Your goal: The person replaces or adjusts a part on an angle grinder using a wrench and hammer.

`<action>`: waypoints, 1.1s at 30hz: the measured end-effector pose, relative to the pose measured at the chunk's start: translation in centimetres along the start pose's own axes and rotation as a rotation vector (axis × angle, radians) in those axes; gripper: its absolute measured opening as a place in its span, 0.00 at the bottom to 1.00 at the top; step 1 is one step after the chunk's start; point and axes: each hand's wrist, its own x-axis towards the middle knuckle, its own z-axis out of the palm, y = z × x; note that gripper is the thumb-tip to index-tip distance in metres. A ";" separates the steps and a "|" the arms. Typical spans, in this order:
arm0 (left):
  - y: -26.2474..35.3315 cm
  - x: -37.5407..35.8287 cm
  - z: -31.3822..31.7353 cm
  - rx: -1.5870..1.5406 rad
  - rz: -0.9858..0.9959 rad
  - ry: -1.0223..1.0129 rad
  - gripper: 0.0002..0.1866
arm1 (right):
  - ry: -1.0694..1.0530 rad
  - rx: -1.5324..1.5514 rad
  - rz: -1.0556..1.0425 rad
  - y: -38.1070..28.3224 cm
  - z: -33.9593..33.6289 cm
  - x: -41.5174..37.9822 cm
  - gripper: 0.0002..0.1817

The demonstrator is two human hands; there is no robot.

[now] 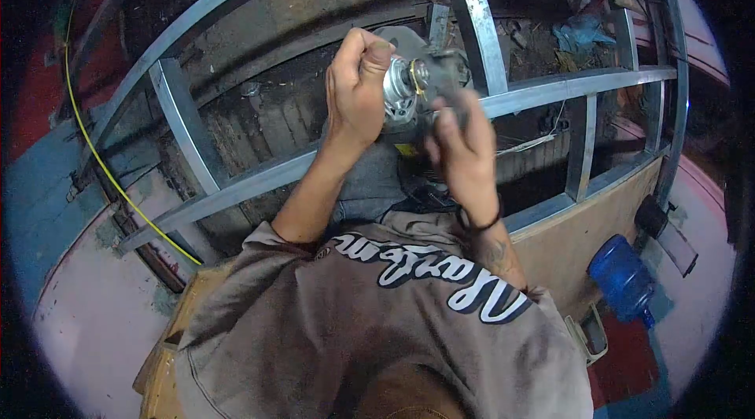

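Note:
My left hand [358, 87] is wrapped round a power tool with a silver metal head [399, 93], which looks like an angle grinder. Its ringed spindle end faces right, above my lap. My right hand [465, 148], smeared by motion, has its fingers curled at a dark flat piece [447, 77]. That piece lies against or just in front of the silver head; blur hides its exact kind and whether it touches. The tool's rear body is mostly hidden behind my left hand and the head.
A frame of metal bars [480, 22] surrounds the work, with dark, dirty boards [291, 10] beneath. A yellow cable [106, 171] runs down the left. On the right are a plywood panel [550, 250], a blue water jug [621, 277] and crumpled blue plastic [582, 34].

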 end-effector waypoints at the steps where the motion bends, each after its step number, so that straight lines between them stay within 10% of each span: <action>1: -0.3 0.1 0.0 -0.014 -0.029 0.011 0.25 | 0.096 0.108 -0.032 -1.9 -0.9 -0.1 0.13; 10: 0.5 0.0 0.3 -0.074 -0.072 0.055 0.22 | 0.357 0.460 -0.273 -1.7 -3.2 0.2 0.15; 14: 0.0 0.0 0.5 0.011 -0.033 0.083 0.22 | -0.043 -0.101 0.026 0.5 -1.5 0.4 0.10; 18: 0.5 -0.3 0.2 0.011 -0.060 0.083 0.22 | 0.269 0.499 -0.164 -1.0 -2.1 0.0 0.09; 24: 0.5 0.0 0.5 0.018 -0.024 0.076 0.23 | 0.045 -0.179 -0.018 -1.3 -2.4 0.9 0.09; 28: 1.1 -0.2 0.4 0.073 -0.034 0.078 0.24 | 0.300 0.626 -0.142 -1.3 -1.5 0.6 0.07; 30: 1.2 -0.2 0.4 0.053 -0.036 0.060 0.23 | -0.034 -0.281 -0.044 -0.5 -1.1 0.8 0.06; 33: 0.8 -0.1 0.4 0.027 -0.028 0.060 0.23 | 0.196 0.081 -0.048 -1.6 -1.7 0.4 0.04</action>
